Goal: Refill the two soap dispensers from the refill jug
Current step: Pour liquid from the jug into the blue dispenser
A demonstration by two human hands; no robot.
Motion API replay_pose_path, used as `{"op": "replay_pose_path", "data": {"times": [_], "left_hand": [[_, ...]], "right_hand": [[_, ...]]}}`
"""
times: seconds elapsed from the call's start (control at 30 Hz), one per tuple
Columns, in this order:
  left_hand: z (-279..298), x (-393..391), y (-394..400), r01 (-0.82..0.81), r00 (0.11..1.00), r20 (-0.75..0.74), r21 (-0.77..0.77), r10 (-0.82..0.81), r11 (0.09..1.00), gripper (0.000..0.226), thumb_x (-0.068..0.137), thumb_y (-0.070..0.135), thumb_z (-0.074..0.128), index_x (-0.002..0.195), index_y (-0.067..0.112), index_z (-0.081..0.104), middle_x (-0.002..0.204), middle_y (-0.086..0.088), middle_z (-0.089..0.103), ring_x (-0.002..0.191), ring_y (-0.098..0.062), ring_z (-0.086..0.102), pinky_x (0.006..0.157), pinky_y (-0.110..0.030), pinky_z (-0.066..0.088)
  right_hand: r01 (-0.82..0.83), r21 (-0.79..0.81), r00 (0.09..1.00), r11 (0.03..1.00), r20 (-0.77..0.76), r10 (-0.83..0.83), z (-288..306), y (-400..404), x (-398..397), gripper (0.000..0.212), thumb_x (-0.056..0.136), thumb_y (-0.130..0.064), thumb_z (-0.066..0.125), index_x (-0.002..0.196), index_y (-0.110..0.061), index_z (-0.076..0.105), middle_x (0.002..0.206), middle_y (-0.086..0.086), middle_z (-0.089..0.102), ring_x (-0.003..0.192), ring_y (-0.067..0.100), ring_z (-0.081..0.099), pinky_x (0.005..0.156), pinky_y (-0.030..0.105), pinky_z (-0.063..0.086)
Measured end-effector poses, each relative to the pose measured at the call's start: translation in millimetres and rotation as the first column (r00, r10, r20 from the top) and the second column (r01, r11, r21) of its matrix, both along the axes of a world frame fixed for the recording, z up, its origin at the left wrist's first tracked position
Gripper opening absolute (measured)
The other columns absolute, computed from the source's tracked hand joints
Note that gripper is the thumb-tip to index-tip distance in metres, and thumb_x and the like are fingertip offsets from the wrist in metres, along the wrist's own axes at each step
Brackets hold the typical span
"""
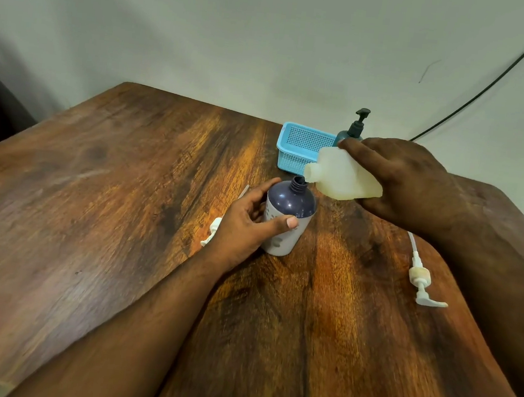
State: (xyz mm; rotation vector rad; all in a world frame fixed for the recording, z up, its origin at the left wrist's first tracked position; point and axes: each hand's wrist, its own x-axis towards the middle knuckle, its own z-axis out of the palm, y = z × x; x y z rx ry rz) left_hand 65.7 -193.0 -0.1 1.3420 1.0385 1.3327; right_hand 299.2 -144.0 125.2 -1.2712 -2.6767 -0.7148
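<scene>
A dark purple soap dispenser bottle [289, 214] with a pale label stands upright mid-table, its neck uncapped. My left hand [245, 225] grips its side, thumb across the label. My right hand [404, 181] holds the translucent whitish refill jug [344, 176], tipped so its spout sits right over the bottle's open neck. A second dispenser [353, 128], teal with a black pump, stands at the back behind the jug, partly hidden. One white pump head [422, 276] lies on the table at the right. Another white pump [212, 232] lies behind my left hand, mostly hidden.
A light blue perforated basket [301, 147] sits at the back just left of the teal dispenser. The wooden table [108, 198] ends near the wall. A black cable [492, 83] runs down the wall at the right.
</scene>
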Motion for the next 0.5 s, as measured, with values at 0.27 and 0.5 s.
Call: {"op": "replay_pose_path", "data": {"times": [0.27, 0.5], "left_hand": [[1.9, 0.9, -1.2, -0.003, 1.000, 0.018, 0.002, 0.003, 1.000, 0.077, 0.073, 0.016, 0.080, 0.143, 0.014, 0.047, 0.128, 0.004, 0.064, 0.112, -0.003, 0.063, 0.093, -0.020, 0.052], [2.8, 1.2, -2.0, -0.006, 1.000, 0.023, -0.008, 0.006, 1.000, 0.076, 0.074, 0.015, 0.080, 0.143, 0.015, 0.048, 0.128, 0.005, 0.065, 0.114, -0.005, 0.063, 0.095, -0.024, 0.052]], "right_hand": [[0.008, -0.005, 1.000, 1.000, 0.002, -0.008, -0.1, -1.2, -1.3, 0.088, 0.079, -0.036, 0.076, 0.149, -0.022, 0.026, 0.136, 0.018, 0.053, 0.119, 0.039, 0.054, 0.093, 0.055, 0.050], [0.006, 0.002, 1.000, 1.000, 0.001, -0.006, 0.7, -1.9, -0.4, 0.087, 0.079, -0.036, 0.075, 0.149, -0.023, 0.025, 0.136, 0.018, 0.053, 0.119, 0.038, 0.054, 0.093, 0.054, 0.050]]}}
